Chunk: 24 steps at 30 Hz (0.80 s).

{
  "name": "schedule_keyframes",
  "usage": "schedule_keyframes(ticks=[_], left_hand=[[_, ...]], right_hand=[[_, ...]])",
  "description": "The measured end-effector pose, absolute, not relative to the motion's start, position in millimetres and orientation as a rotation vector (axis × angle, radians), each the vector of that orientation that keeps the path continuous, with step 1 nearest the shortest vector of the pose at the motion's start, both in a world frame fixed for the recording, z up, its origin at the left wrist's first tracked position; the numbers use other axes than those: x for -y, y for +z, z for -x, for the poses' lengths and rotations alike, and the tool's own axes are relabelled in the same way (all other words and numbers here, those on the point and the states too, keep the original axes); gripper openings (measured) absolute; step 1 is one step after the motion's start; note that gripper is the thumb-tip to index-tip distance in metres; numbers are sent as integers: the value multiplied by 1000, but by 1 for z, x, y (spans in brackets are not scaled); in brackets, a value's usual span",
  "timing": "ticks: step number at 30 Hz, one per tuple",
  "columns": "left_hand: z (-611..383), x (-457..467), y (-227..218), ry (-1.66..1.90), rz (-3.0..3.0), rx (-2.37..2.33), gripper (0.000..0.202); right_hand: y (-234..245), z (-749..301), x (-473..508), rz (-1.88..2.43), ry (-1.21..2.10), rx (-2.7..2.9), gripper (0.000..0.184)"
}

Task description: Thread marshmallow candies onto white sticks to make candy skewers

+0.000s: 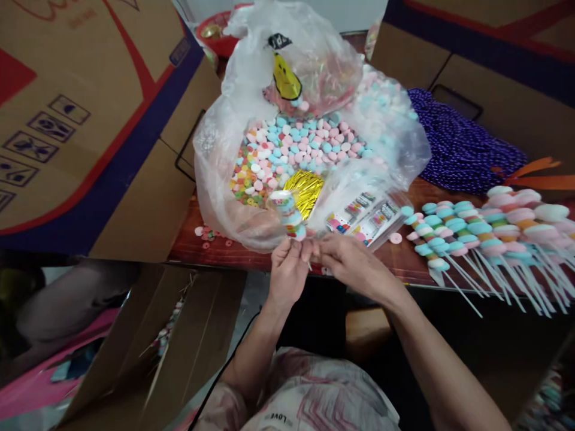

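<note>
My left hand (287, 272) is closed around the lower end of a marshmallow skewer (291, 216). The skewer stands upright above my fingers, with what looks like a clear printed wrapper over its top, and a bit of its white stick shows below. Fingers of my right hand (348, 263) pinch together at the skewer's base, meeting the left fingertips; what they hold is too small to make out. Just beyond lie gold twist ties (304, 193) and a stack of printed clear wrappers (366, 218). Behind them, pink, white and blue marshmallows (309, 140) fill an opened plastic bag (215, 149).
Finished-looking marshmallow skewers (494, 227) are piled at the right on the wooden table (211, 248). Ring-shaped gummies (245, 173) lie left of the marshmallows. Purple cord (458, 143) sits behind the skewers. Large cardboard boxes (148, 179) flank both sides; an open carton (179, 359) stands below left.
</note>
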State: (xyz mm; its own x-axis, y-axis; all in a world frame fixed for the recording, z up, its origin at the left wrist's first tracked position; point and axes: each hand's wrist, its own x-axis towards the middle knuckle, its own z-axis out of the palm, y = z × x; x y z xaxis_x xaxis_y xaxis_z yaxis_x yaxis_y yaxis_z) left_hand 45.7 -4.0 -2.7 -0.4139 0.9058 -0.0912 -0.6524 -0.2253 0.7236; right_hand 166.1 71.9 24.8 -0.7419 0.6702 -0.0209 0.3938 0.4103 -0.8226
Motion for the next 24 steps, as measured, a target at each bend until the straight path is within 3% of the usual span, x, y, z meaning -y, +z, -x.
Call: schedule_keyframes(ticks=[4, 9, 15, 24], left_hand=[[-25, 6, -9, 1917, -335, -928, 18], [-16, 12, -12, 1822, -255, -936, 24], [-16, 7, -11, 1874, -227, -909, 32], [-27, -5, -6, 1800, -267, -946, 27]], right_hand=[[20, -106, -119, 1090, 539, 2440, 20], [0, -49, -156, 1147, 196, 2579, 23], [-4, -49, -166, 1106, 340, 2571, 24], [13, -93, -130, 845, 966, 1610, 19]])
